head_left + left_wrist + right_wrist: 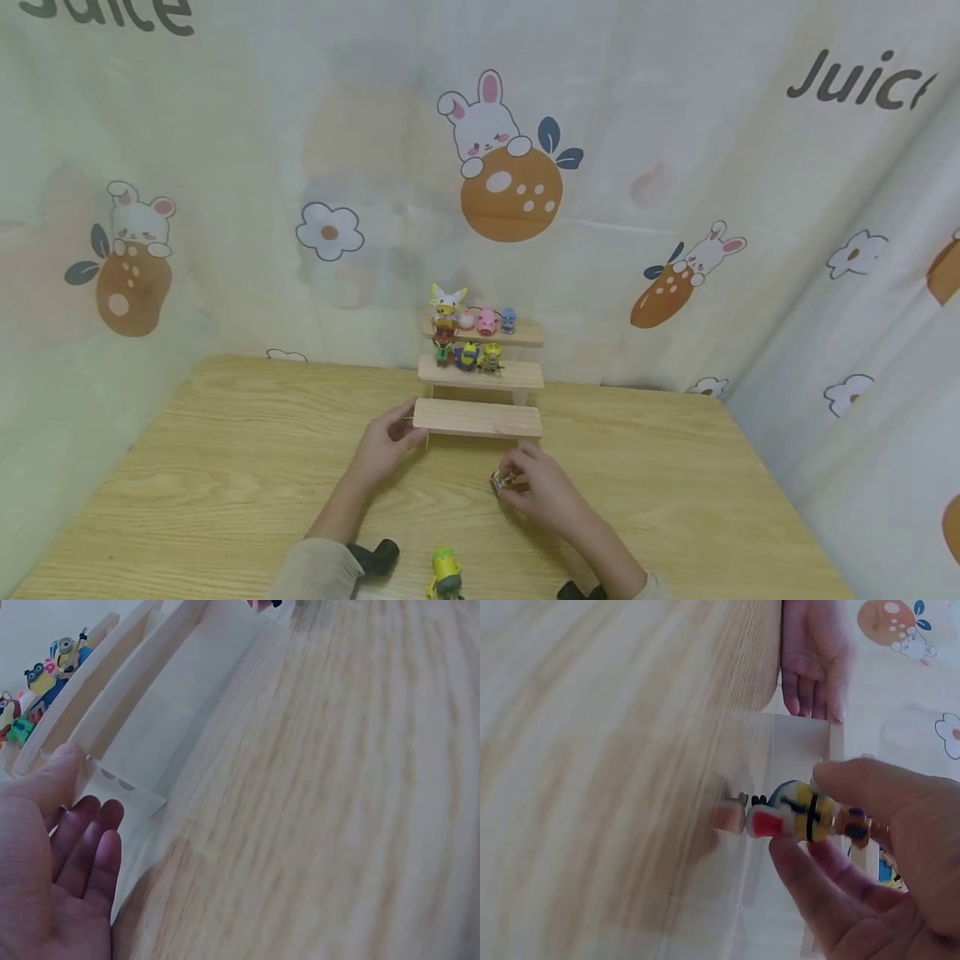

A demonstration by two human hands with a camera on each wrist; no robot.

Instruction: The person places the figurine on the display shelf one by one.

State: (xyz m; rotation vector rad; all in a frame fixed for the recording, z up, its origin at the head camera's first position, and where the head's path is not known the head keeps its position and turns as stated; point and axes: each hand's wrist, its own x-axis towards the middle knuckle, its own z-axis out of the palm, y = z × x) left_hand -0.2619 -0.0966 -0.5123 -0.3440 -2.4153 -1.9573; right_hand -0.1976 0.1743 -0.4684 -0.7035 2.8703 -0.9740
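A three-step wooden display shelf [477,417] stands at the table's far side, its lowest step bare. My left hand [380,446] holds the left end of that step; in the left wrist view the thumb [56,776] lies against the board's edge, the other fingers below. Just in front of the shelf, my right hand [547,492] pinches a small toy figurine [802,814], yellow with black straps and a red-and-white part, tipped sideways close above the table. Part of the figurine is hidden by the fingers.
Several figurines, among them a pink pig [487,322] and a yellow minion [491,358], occupy the upper two steps. Another yellow-and-green figurine [446,572] is at the table's near edge. A printed curtain [405,167] hangs behind the wooden table [660,475].
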